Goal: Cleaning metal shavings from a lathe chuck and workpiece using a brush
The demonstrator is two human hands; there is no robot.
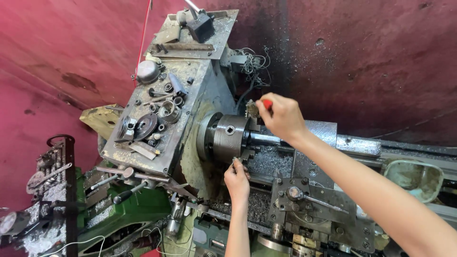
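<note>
Steadying the lathe chuck [229, 138] at the headstock's [162, 123] right end: left hand [237, 180] pinches a lower chuck jaw, right hand [282, 115] closes on a red-tipped tool, possibly a brush, above. Best handled with the spindle stopped, fingers clear of swarf [269, 162].

wall [381, 57]: dark red | chuck [228, 138]: grey | handle [267, 103]: red

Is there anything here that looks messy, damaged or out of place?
Yes. Metal shavings lie heaped under the chuck, beside the left hand. Loose parts clutter the headstock top, and the red wall is stained dark.
</note>
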